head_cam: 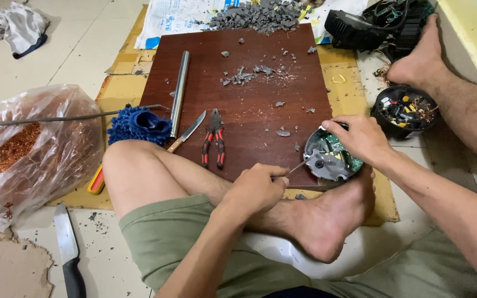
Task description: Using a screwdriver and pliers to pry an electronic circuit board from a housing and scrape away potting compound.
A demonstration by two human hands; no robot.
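I sit on the floor with my left leg folded across a dark wooden board [249, 72]. My left hand [258, 187] is closed around a thin screwdriver [298, 166], and its tip touches a round grey device with a green circuit board [331, 157]. That device rests at the board's near right corner, against my foot. My right hand [360, 138] grips the device's far rim and holds it steady.
Red-handled pliers [213, 138], a small knife [187, 131] and a metal tube [180, 91] lie on the board, with grey plastic chips [258, 15] at its far end. A bag of copper wire [34, 149] sits left, a black bowl of parts [404, 110] right, a cleaver [67, 248] near left.
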